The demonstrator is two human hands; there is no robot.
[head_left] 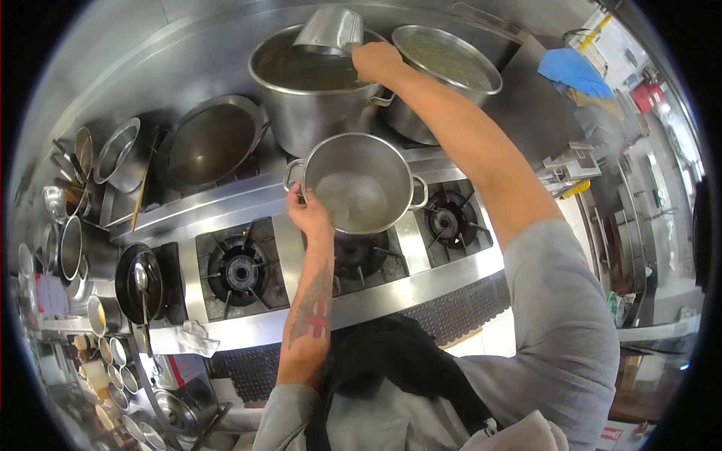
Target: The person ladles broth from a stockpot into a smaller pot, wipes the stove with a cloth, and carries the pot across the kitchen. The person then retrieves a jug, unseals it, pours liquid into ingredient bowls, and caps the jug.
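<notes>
My left hand (309,211) is closed round the left loop handle of a steel two-handled pot (357,184), tilted so I look into its pale inside. Whether liquid lies at its bottom I cannot tell. Behind it stands a tall stockpot (316,120) with dark liquid inside. Over that stockpot's mouth my right hand (378,62) grips a steel saucepan-like vessel (331,30), tipped on its side; the fingers' far side is hidden. A second stockpot (447,60), holding cloudy yellowish liquid, stands to the right of the first.
A wide wok (210,146) sits at the back left. Gas burners (241,272) line the front of the range, with a frying pan (139,284) and spoon at left. Bowls and tools crowd the far left. A blue cloth (575,72) lies at the right.
</notes>
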